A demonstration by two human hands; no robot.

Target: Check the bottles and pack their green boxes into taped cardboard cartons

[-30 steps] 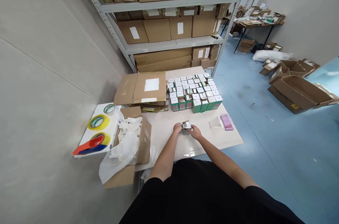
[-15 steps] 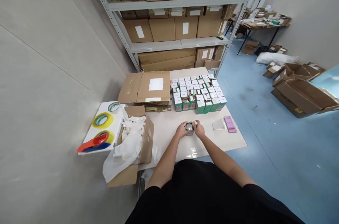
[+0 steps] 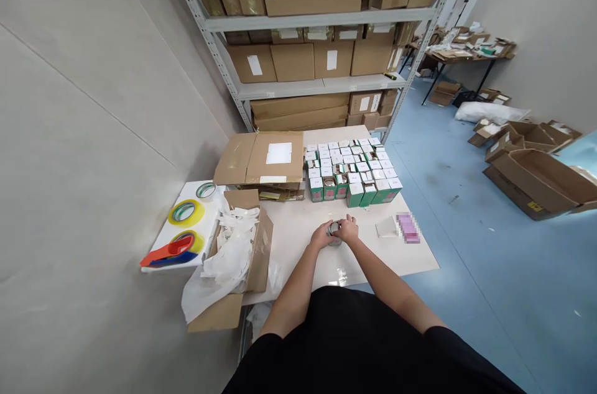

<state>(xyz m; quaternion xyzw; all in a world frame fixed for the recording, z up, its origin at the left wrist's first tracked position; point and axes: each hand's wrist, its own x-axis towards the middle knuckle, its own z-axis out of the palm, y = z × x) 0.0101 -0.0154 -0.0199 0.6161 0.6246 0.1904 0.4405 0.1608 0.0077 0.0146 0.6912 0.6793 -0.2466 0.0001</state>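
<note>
At the front of the table [image 3: 298,238], left hand [image 3: 321,235] and right hand [image 3: 347,230] are meeting at a small container [image 3: 334,230]

Left hand is curling round the container's left side, fingers drawn in narrow, holding it. Right hand is arching over the other side, fingers bent near the rim; can't tell whether they're gripping or only touching. Container is showing a round silvery top between the hands; can't tell if its base is touching the table.

Beyond the hands, green-and-white boxes [image 3: 354,176] are standing in packed rows, several with tops open. Flattened cardboard [image 3: 275,155] is lying to their left. Nearer, left of the left hand, an open carton [image 3: 262,251] is sitting with white packing material [image 3: 231,251] spilling out. Farther left, tape rolls [image 3: 198,214] and a red-and-blue dispenser [image 3: 161,253] are resting on a white surface [image 3: 158,236]. Right of the right hand, a white item [image 3: 386,227] is lying beside a blurred pink item [image 3: 408,228]. Shelving [image 3: 321,21] is standing behind, carrying cartons.
</note>
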